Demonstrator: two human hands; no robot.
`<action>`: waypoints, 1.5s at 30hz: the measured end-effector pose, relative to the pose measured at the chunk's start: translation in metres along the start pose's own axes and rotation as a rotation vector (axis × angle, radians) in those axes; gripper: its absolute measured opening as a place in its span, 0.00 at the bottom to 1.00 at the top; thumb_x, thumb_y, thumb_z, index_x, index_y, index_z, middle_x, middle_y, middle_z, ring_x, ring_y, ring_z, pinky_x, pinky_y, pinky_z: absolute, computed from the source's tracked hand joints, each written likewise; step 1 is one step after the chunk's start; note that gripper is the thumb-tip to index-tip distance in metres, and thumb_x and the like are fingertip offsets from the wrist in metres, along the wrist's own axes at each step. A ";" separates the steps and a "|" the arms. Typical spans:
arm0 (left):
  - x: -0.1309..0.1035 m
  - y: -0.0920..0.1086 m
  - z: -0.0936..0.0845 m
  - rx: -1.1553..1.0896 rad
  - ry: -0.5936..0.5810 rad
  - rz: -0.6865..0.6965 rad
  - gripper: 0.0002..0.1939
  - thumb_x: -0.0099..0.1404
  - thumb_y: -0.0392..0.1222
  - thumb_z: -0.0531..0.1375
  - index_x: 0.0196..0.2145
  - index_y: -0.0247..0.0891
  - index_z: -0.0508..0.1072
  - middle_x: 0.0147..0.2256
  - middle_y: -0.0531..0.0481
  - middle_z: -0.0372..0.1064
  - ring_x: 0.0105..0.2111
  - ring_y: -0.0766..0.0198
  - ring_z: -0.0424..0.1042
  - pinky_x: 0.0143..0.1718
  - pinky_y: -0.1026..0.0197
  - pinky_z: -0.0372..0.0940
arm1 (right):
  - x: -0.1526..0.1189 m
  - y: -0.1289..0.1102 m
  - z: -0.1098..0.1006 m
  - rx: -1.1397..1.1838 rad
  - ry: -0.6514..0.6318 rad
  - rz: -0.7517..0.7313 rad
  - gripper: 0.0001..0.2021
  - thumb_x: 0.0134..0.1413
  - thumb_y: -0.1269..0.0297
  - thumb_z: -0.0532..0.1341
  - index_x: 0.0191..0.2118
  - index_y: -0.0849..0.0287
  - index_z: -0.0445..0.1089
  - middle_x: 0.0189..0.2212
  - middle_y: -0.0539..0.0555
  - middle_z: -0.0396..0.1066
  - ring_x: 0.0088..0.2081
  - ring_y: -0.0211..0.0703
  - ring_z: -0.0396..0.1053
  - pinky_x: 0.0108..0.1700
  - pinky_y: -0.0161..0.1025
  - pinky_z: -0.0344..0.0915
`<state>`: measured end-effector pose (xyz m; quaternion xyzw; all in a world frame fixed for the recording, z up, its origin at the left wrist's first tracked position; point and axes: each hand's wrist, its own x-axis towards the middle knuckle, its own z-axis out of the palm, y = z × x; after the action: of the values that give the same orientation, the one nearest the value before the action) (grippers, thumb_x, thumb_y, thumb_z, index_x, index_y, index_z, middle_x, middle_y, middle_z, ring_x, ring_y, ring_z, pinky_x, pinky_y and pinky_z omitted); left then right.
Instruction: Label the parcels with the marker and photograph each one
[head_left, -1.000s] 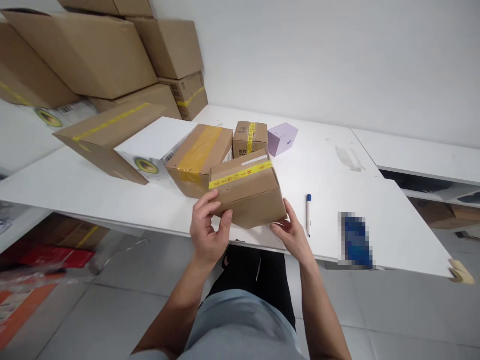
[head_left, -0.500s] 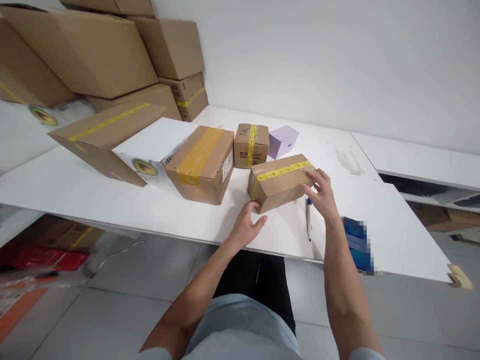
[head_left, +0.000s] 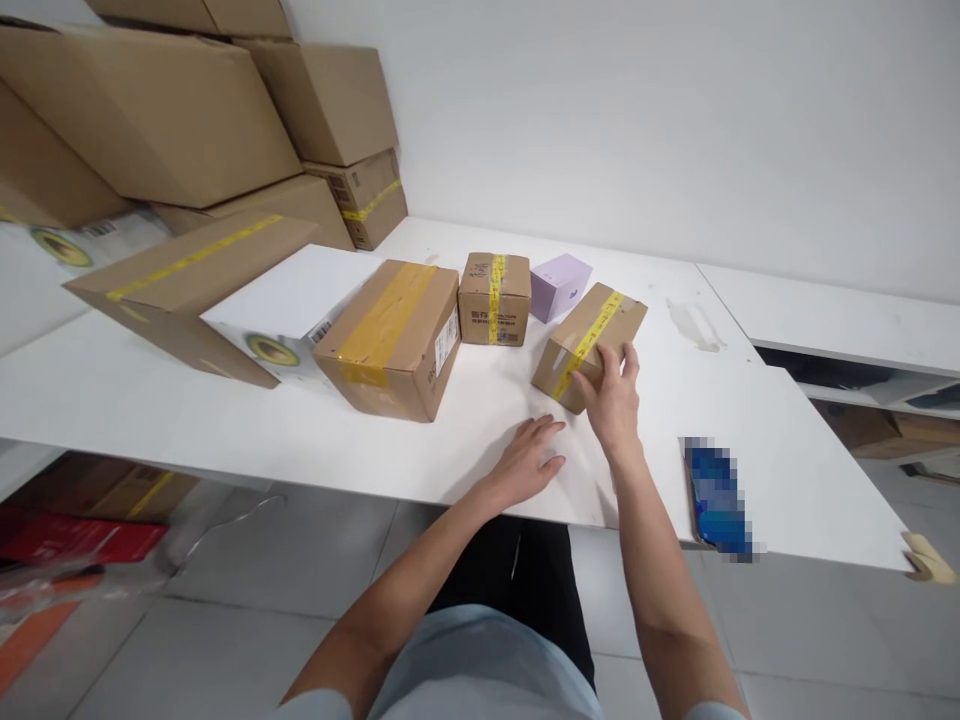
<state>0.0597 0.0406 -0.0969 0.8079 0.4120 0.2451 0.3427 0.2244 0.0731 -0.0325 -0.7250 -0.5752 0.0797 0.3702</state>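
A long cardboard box with yellow printed tape along its top sits at an angle on the white table. My right hand grips its near right part, thumb on the tape side and fingers over the edge. Just in front of the box, my left hand is open and holds nothing, fingers stretched toward the right. Behind the long box stand a small lilac box and a small square carton with yellow tape. The pen is no longer visible, apparently covered by my right arm.
Left of my hands are a taped carton, a white box and a long brown carton. Larger cartons are stacked at the back left. A blurred blue item lies at the front edge; a wall rises behind.
The long box has turned and shifted right and back, with my right hand on it. My left hand has let go of its left end and moved right. The pen has gone from sight.
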 end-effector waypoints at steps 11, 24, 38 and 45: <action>-0.031 -0.043 0.000 0.141 0.199 0.067 0.16 0.66 0.37 0.58 0.52 0.42 0.74 0.56 0.44 0.71 0.62 0.52 0.65 0.64 0.42 0.64 | 0.132 0.034 0.024 0.056 0.017 0.056 0.30 0.49 0.65 0.62 0.60 0.58 0.60 0.67 0.66 0.39 0.68 0.56 0.49 0.67 0.54 0.52; -0.033 -0.036 0.000 0.266 0.162 0.099 0.13 0.68 0.39 0.56 0.48 0.40 0.76 0.54 0.42 0.71 0.61 0.48 0.65 0.63 0.42 0.65 | 0.183 0.024 0.030 -0.088 0.039 0.089 0.30 0.51 0.71 0.59 0.62 0.54 0.61 0.69 0.64 0.42 0.68 0.62 0.49 0.65 0.64 0.51; -0.036 -0.037 0.004 0.330 0.248 0.159 0.09 0.67 0.39 0.58 0.43 0.38 0.76 0.52 0.44 0.71 0.59 0.49 0.66 0.61 0.48 0.68 | 0.250 -0.057 0.106 -0.789 -0.397 -0.282 0.28 0.62 0.59 0.57 0.67 0.47 0.57 0.71 0.66 0.47 0.69 0.75 0.45 0.59 0.75 0.48; -0.036 -0.035 0.001 0.311 0.249 0.148 0.08 0.68 0.40 0.58 0.42 0.38 0.76 0.52 0.46 0.71 0.58 0.51 0.65 0.61 0.50 0.66 | 0.258 -0.045 0.091 -0.834 -0.491 -0.323 0.24 0.60 0.62 0.56 0.62 0.48 0.64 0.61 0.63 0.64 0.56 0.65 0.66 0.58 0.70 0.56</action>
<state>0.0232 0.0257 -0.1281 0.8426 0.4237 0.3009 0.1413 0.2245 0.3467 0.0108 -0.6729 -0.7328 -0.0468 -0.0892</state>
